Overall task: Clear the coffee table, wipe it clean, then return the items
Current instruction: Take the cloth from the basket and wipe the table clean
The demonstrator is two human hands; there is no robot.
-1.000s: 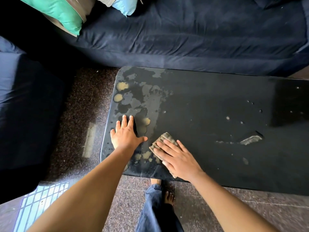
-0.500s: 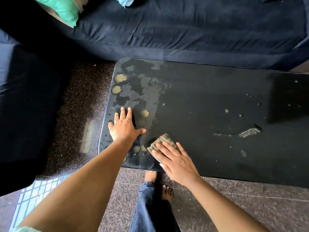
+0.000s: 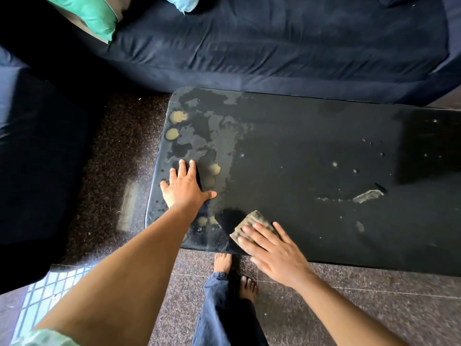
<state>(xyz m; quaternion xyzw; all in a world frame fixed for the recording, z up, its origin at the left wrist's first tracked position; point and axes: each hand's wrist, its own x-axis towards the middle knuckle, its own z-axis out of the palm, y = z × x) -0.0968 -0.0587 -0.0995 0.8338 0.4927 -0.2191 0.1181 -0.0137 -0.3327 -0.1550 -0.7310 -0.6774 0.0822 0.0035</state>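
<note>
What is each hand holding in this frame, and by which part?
Nothing is gripped. The right hand presses flat, fingers straight, on the near part of the folded cloth; the left hand rests flat on the coffee table.

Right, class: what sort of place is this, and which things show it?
Probably a home living room: a dark navy fabric sofa with a green cushion stands behind a low glossy black coffee table, on a speckled stone floor.

Left hand (image 3: pixel 185 187) and right hand (image 3: pixel 270 247) both lie flat, fingers straight.
</note>
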